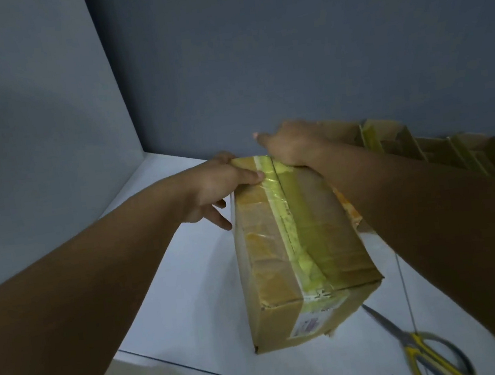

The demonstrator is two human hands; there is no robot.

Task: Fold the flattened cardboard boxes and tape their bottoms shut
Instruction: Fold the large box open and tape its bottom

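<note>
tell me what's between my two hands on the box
In the head view, the yellowish tape strip along the cardboard box seam lies between left hand and right hand.

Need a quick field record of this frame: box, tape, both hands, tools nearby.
box: folded, lying on the white table, taped side up
tape: yellowish strip along the centre seam, running over the near end
left hand: at far left corner, thumb pressing the tape
right hand: on far end, fingers mostly hidden
scissors: yellow handles, on table near right
other boxes: row against wall, right
</note>
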